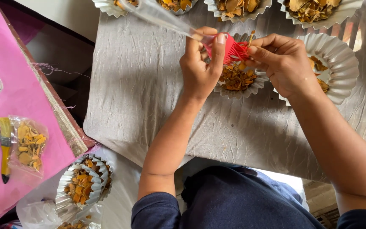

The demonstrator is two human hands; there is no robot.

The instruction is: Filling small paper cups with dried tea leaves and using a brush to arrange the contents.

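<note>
Left hand (pixel 200 63) holds its grip closed on a red silicone brush (pixel 227 47) while the right hand (pixel 282 63) pinches its bristles above a foil cup (pixel 257 85) (dried orange pieces inside), where loosened bits could scatter onto the grey tabletop (pixel 140 85).

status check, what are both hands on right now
Left hand grips red brush by clear handle. Right hand pinches its bristles. Foil cup of dried slices directly below. Nothing in the way.
</note>
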